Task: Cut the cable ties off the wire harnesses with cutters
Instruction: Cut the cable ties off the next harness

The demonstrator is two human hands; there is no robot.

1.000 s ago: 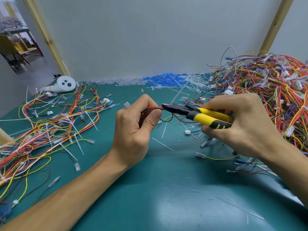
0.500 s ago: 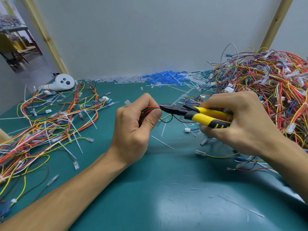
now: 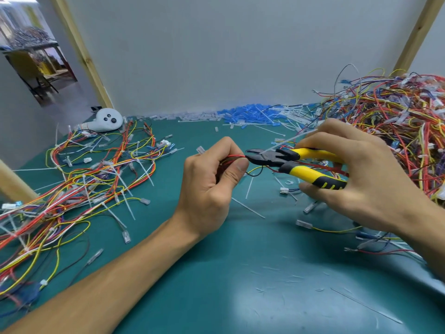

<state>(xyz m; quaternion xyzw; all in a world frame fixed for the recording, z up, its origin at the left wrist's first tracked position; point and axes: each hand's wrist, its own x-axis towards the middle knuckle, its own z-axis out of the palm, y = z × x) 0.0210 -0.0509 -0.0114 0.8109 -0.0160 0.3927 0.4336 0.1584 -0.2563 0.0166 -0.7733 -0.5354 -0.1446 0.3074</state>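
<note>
A workshop booth: a teal-matted bench [image 3: 240,273] boxed in by grey partition panels [image 3: 216,56] on wooden posts [image 3: 81,54]. Tangled multicoloured wire harnesses [image 3: 397,112] heap its right edge and sprawl along its left; cut white cable ties [image 3: 289,113] and blue plastic sleeves [image 3: 250,115] litter the back edge. Through the left opening, another laden worktable [image 3: 29,45].

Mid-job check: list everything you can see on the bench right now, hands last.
cutters: one, yellow-black handles, tips at the held harness
held harness: one, red, yellow and black wires, mid-mat
harness pile: one big tangle, multicoloured, right
loose harnesses: many, multicoloured, left
cut cable ties: many, white, scattered on the mat
blue sleeves: heap, blue, by the back wall
controller: one, white, back left
mat: one, teal, under everything
wooden posts: two, back corners
left hand: grips the held harness
right hand: holds the cutters
</note>
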